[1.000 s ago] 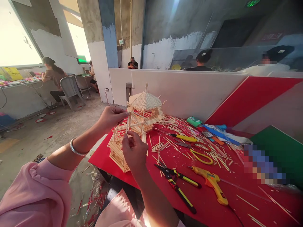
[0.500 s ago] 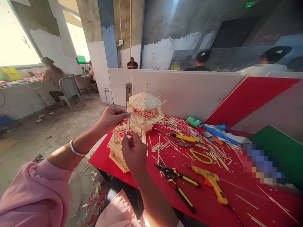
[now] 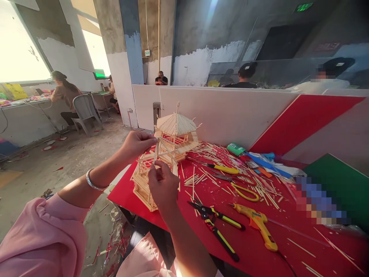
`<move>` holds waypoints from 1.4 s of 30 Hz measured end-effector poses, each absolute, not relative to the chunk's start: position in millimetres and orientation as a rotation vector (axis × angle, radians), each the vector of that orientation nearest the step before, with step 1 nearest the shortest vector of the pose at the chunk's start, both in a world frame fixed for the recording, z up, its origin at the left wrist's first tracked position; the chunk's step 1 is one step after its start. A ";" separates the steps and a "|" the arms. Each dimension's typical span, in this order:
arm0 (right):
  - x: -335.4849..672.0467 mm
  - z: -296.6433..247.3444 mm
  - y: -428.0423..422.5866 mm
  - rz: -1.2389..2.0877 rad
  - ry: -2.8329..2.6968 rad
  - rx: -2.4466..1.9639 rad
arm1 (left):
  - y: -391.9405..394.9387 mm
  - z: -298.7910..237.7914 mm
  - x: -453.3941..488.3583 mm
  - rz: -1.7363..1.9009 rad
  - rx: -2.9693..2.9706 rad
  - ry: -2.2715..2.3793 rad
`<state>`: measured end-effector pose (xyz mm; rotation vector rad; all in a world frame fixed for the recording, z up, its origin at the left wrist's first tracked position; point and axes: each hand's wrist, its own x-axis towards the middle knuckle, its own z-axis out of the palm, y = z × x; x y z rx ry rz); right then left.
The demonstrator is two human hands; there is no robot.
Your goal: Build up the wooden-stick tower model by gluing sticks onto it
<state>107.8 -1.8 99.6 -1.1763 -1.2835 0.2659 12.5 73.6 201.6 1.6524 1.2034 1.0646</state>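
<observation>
Head view: the left hand (image 3: 135,144) reaches in from the left, its fingers closed in a pinch on the upper end of 1 thin stick (image 3: 156,151). The stick stands nearly upright, its long axis tipped slightly, against the near-left side of the stick pavilion (image 3: 176,129). The pavilion sits at the near-left corner of the red table (image 3: 259,265). The right hand (image 3: 163,186), below and just right, pinches the stick's lower end between thumb and fingertips. Both hands grip it, and the right is nearer the camera. Further right lie cutters (image 3: 215,223) and a yellow glue gun (image 3: 257,224), untouched, with loose sticks (image 3: 261,184) beyond them.
</observation>
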 end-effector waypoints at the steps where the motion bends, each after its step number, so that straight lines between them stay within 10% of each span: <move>1: 108.0 99.7 -1.4 0.248 -1.288 -1.177 | 73.5 202.0 12.7 1.065 1.656 1.204; 9: 119.8 97.1 -11.9 -0.038 -1.367 -1.170 | 58.2 202.5 8.4 1.112 1.768 1.247; 14: 152.2 95.8 -19.1 -0.085 -1.573 -1.162 | 33.2 198.9 1.0 1.602 2.832 1.065; 18: 175.5 94.0 -14.2 -0.243 -1.692 -1.186 | 23.8 198.3 11.8 1.147 3.510 0.489; 32: 189.1 89.4 -8.9 -0.283 -1.706 -1.200 | 29.6 201.0 32.4 0.767 3.650 0.484; 42: 192.6 101.1 -2.3 -0.347 -1.658 -1.216 | 41.6 208.8 19.1 1.195 3.587 0.756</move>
